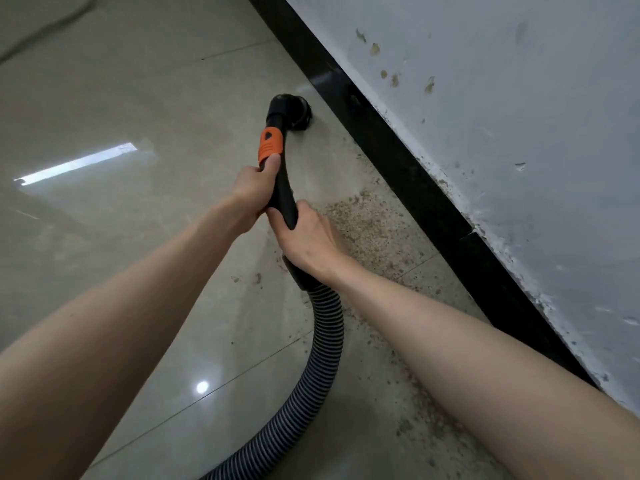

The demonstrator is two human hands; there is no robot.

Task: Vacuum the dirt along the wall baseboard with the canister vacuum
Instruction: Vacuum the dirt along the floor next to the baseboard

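Both my hands grip the black vacuum handle (284, 188), which has an orange band near its top. My left hand (254, 192) holds it just below the orange band; my right hand (308, 237) holds it lower, where the ribbed grey hose (325, 344) joins. The round black brush nozzle (294, 110) rests on the tiled floor, a little left of the black baseboard (415, 181). A patch of sandy brown dirt (367, 226) lies on the floor beside the baseboard, to the right of my right hand. More specks trail toward the lower right.
A scuffed grey-white wall (502, 116) rises above the baseboard on the right. Glossy beige floor tiles (121, 116) spread to the left, with light reflections. The hose curves down to the frame's bottom edge. The canister is out of view.
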